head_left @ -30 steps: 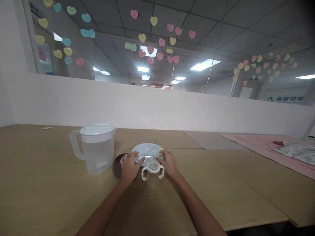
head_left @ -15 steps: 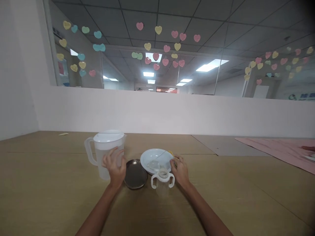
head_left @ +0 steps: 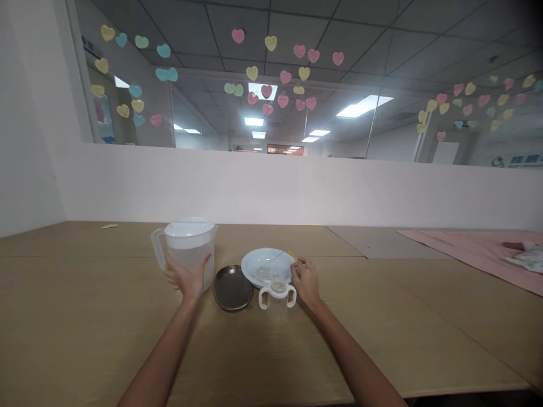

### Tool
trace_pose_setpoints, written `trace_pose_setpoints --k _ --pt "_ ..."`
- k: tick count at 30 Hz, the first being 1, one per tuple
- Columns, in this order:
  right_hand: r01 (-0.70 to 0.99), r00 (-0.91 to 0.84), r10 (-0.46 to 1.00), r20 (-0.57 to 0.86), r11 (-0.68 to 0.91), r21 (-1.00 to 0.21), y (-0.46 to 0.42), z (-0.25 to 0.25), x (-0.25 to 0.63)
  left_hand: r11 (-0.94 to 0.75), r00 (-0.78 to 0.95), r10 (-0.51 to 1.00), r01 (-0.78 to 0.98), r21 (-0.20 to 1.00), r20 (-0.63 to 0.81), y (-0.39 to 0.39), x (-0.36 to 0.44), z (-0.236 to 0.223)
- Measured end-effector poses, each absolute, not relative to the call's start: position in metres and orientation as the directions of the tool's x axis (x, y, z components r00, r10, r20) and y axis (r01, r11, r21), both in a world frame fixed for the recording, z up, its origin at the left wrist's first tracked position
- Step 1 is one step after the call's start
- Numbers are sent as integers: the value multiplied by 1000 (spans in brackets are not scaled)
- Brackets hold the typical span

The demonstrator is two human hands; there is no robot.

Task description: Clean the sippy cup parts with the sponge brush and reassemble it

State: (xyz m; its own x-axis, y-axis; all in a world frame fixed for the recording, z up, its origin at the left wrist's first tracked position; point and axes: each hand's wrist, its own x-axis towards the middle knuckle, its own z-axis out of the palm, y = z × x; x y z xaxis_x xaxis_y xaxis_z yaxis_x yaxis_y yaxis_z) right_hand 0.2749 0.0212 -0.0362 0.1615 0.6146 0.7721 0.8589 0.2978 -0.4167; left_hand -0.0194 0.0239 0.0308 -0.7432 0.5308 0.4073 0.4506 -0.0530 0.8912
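My left hand [head_left: 186,278] is wrapped around the lower front of a translucent plastic pitcher [head_left: 192,249] with a white lid, its thumb on the right side and its fingers to the left near the handle. The fingers of my right hand [head_left: 306,280] are curled together at the right rim of a white bowl [head_left: 250,260]; what they pinch is hidden. Clear items lie in the bowl. Behind that hand a bit of something yellow [head_left: 292,255] sticks out. In front of the bowl stands a clear bottle [head_left: 278,297] with two white handles, its top uncovered.
Between pitcher and bowl lies a dark oval metal tray [head_left: 233,289]. A pink cloth [head_left: 458,249] covers the table's far right, where another person's hand [head_left: 513,246] shows. A small pale flat piece [head_left: 109,226] lies at the back left. The white wall [head_left: 275,186] bounds the table behind.
My left hand has slid down and left on the pitcher and closed around it; the pitcher has shifted slightly right. My right hand stays at the bowl. The view has tilted a little.
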Motion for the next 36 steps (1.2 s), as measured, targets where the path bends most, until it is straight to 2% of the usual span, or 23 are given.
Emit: trace_pose_setpoints --k 3,6,9,15,21,28,32,36 --pt "860 171 619 767 286 -422 22 -37 277 -154 -675 500 547 823 543 19 -21 30" --pt "859 189 635 749 262 -439 22 -37 278 -252 -540 460 682 686 705 13 -16 29" --pt "855 203 649 733 247 -456 21 -37 278 -303 -376 468 782 544 800 9 -8 26" --pt "844 182 657 732 277 -458 21 -37 277 -376 -210 502 821 430 839 13 3 16" --pt "828 168 659 733 310 -468 21 -35 276 -409 -135 521 827 386 843 15 2 13" --pt "673 223 559 799 505 -541 -1 -13 268 -426 -76 514 842 331 854 14 1 15" --pt "564 32 572 820 667 -487 -17 -8 253 -418 -48 486 864 280 873 19 0 11" --pt "630 -117 558 822 682 -373 -25 -10 242 -408 -30 476 878 251 879 20 0 10"
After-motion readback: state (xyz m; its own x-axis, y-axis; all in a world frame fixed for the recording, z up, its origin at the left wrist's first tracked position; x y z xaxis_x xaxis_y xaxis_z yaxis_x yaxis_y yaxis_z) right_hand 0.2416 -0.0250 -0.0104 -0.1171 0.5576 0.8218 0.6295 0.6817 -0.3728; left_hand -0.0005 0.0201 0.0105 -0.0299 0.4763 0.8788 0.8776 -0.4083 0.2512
